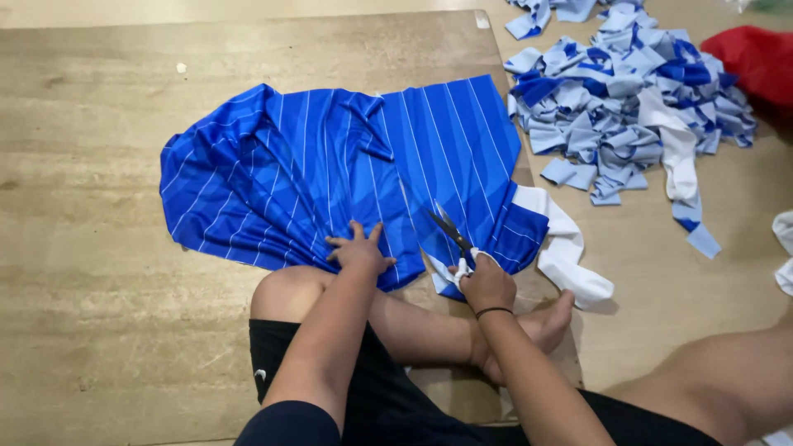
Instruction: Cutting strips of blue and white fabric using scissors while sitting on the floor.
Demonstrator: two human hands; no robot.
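Note:
A blue cloth with thin white stripes [314, 173] lies spread on a wooden board [124, 124] in front of me. My left hand [358, 250] presses flat on the cloth's near edge, fingers spread. My right hand [486, 283] grips a pair of scissors [452, 231] with white-wrapped handles. The blades are open and point away from me into the cloth. A white band [566, 252] trails from the cloth's right side. A black band sits on my right wrist.
A heap of cut blue, light blue and white cloth pieces [628, 91] lies at the upper right. A red cloth [756, 62] sits at the far right. My bent knee [285, 289] and bare foot [541, 326] rest under my arms.

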